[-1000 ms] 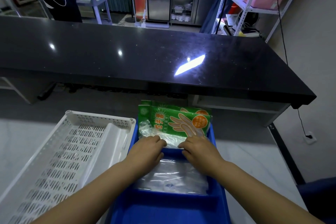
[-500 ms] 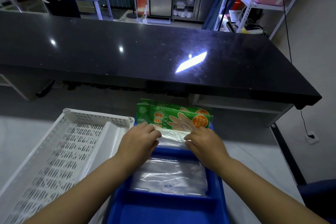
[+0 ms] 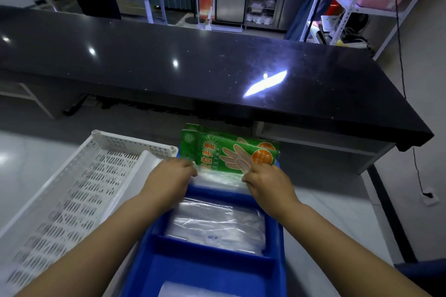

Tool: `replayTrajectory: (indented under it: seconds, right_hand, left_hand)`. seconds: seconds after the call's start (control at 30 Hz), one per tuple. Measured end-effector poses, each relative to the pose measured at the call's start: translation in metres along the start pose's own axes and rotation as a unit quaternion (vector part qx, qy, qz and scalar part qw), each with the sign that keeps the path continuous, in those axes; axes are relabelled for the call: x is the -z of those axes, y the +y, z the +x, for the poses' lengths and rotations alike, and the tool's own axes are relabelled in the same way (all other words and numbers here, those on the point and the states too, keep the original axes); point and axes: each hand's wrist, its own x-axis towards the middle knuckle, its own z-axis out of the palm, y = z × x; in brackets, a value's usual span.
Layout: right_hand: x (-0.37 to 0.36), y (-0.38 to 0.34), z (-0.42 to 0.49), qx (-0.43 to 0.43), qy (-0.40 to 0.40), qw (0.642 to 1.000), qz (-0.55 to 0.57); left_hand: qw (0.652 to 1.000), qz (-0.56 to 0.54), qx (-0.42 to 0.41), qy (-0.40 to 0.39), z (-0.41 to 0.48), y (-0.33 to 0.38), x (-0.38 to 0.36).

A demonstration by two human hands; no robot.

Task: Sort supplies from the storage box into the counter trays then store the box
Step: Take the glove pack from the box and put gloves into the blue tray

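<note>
The green glove packets (image 3: 229,152) stand upright in the far compartment of the blue tray (image 3: 212,263), leaning against its far wall, with their clear lower halves tucked down inside. Both hands press at them: the left hand (image 3: 169,176) has its fingers curled onto the packets' left edge, the right hand (image 3: 268,181) pinches their right lower corner (the grip looks light). The next compartment nearer holds a flat stack of clear plastic bags (image 3: 217,226). A white perforated basket (image 3: 72,200) sits touching the tray's left side on the pale counter (image 3: 337,212). Beyond rises a black bar top (image 3: 193,67).
</note>
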Motion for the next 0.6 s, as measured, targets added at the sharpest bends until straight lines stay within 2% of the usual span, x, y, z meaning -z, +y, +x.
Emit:
replayTrajectory:
  seconds: [0.1,0.23,0.37,0.6]
  right_hand:
    - [0.007,-0.012,0.007,0.048,0.002,0.999,0.026]
    - [0.0,-0.045,0.018,0.132,-0.009,0.99,0.049]
    - [-0.01,-0.091,0.016,0.18,-0.042,0.979,0.082]
    - [-0.006,-0.186,0.004,0.305,-0.067,0.95,0.02]
  left_hand:
    - [0.994,-0.02,0.074,0.081,-0.023,0.001,0.025]
    - [0.973,-0.046,0.179,0.138,-0.07,0.005,0.046]
    - [0.954,-0.031,0.251,0.159,-0.129,0.01,0.057]
    - [0.919,0.034,0.341,0.197,-0.256,-0.008,0.068]
